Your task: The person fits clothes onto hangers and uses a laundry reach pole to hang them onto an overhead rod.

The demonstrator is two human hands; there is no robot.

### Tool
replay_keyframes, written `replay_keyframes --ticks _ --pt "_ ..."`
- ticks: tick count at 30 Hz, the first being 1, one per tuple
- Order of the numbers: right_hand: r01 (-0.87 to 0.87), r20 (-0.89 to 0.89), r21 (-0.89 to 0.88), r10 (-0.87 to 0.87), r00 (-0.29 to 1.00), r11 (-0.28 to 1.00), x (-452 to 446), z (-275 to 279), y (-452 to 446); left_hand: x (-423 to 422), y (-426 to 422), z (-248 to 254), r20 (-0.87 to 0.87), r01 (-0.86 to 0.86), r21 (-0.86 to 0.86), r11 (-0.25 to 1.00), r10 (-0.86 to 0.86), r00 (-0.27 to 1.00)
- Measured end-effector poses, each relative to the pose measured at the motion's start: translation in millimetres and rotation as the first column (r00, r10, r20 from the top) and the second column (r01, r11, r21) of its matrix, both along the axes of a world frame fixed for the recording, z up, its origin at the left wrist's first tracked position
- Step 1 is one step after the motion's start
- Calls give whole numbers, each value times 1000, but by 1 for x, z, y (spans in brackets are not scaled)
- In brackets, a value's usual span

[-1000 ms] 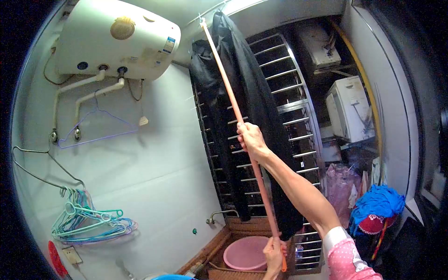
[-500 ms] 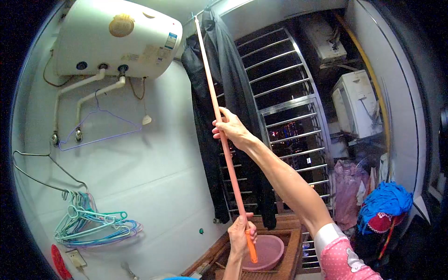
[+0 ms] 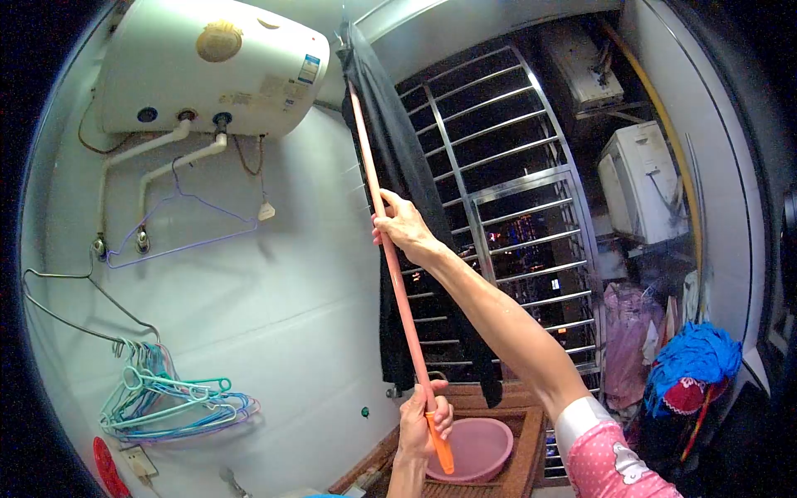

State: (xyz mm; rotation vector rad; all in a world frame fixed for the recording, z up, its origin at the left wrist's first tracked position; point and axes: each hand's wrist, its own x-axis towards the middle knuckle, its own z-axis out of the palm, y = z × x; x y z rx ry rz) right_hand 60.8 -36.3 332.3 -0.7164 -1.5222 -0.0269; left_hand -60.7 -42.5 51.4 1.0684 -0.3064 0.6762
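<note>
My right hand (image 3: 407,226) is wrapped round the middle of a long pink clothes pole (image 3: 400,290). Lower down, my left hand (image 3: 420,422) grips the same pole just above its orange handle end (image 3: 440,448). The pole slants up to a pair of dark trousers (image 3: 390,116) hanging from high up by the window. Its upper end meets the trousers' cloth, and the tip is hidden there. Below the handle, a pink basin (image 3: 477,448) sits on a brown wooden frame (image 3: 525,432).
A white water heater (image 3: 207,66) is mounted at upper left, with a purple hanger (image 3: 183,253) on its pipes. Several hangers (image 3: 166,407) bunch on the left wall. Metal window bars (image 3: 521,181) stand behind the trousers; a blue mop head (image 3: 697,357) is at right.
The pole's upper end has come down from the top of the trousers and is now hidden at their cloth. The trousers hang narrower at the top. Both hands keep their grip.
</note>
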Motion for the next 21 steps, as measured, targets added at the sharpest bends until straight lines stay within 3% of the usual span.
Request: replay_keyframes --ticks 8,16,21 --pt "-82 -16 -78 81 997 994 5 -11 18 2 0 -9 -27 -69 -25 997 68 997" --pt "-60 -37 -88 57 998 994 -3 -30 29 1 13 -30 -27 -47 -45 998 46 999" --pt "-37 -109 -95 26 994 995 -10 -70 34 -5 3 -64 -167 -149 -66 987 136 977"
